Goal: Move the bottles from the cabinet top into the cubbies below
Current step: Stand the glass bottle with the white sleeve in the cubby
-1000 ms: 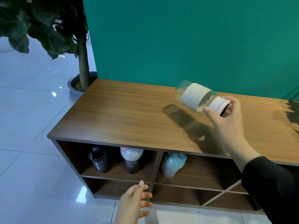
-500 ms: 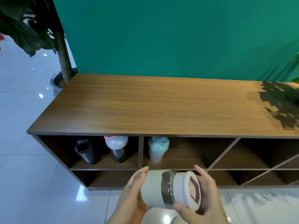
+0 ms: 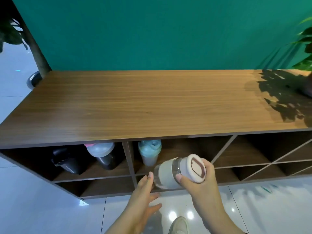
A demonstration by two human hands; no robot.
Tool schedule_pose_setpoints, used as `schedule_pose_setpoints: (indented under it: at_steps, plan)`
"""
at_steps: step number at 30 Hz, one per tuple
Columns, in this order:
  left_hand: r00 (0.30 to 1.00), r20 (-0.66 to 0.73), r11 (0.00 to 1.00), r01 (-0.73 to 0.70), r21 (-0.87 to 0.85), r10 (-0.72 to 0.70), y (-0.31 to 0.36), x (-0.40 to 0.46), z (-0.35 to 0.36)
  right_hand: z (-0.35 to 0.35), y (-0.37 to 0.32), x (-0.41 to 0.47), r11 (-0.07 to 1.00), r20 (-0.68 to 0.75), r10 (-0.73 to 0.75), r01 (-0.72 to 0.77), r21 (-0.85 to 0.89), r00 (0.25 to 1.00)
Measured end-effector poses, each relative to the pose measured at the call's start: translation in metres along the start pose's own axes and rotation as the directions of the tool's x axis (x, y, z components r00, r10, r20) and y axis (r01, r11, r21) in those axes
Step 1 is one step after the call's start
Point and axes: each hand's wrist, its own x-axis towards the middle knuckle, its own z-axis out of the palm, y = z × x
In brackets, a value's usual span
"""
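Observation:
My right hand (image 3: pixel 200 181) grips the cream lid end of a clear bottle with a cream sleeve (image 3: pixel 168 173), held on its side with its base pointing into the second cubby of the cabinet (image 3: pixel 152 105). My left hand (image 3: pixel 143 198) is open just left of the bottle's base, fingertips touching or nearly touching it. A teal-lidded bottle (image 3: pixel 149 152) stands in that same cubby. In the left cubby a grey-lidded dark bottle (image 3: pixel 103 154) and a black bottle (image 3: pixel 67 161) lean.
A potted tree (image 3: pixel 36 53) stands at the cabinet's left end, and leafy plant fronds (image 3: pixel 305 43) hang over its right end. Cubbies with diagonal dividers (image 3: pixel 270 159) lie to the right. A shoe (image 3: pixel 179 225) shows on the glossy white floor.
The bottle came down off the cabinet top to cubby height. Both hands held it half a second ago; now the left hand has let go and the bottle is closer to the cubby opening.

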Motion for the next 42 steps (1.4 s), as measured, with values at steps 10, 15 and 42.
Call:
schedule_pose_setpoints:
  at_steps: [10, 15, 42]
  plan:
    - [0.997, -0.066, 0.959, -0.004, 0.282, 0.024, -0.006, 0.024, -0.012, -0.001, 0.036, 0.102, 0.946, -0.042, -0.085, 0.067, -0.318, 0.995]
    - [0.996, -0.080, 0.948, 0.002, 0.319, 0.025, -0.005, 0.028, -0.017, 0.005, 0.052, 0.123, 0.946, -0.106, -0.056, 0.019, -0.322, 0.993]
    - [0.976, -0.092, 0.799, -0.106, 0.592, 0.198, -0.018, 0.037, -0.005, -0.009, 0.077, 0.121, 0.966, -0.040, 0.229, -0.232, -0.112, 0.973]
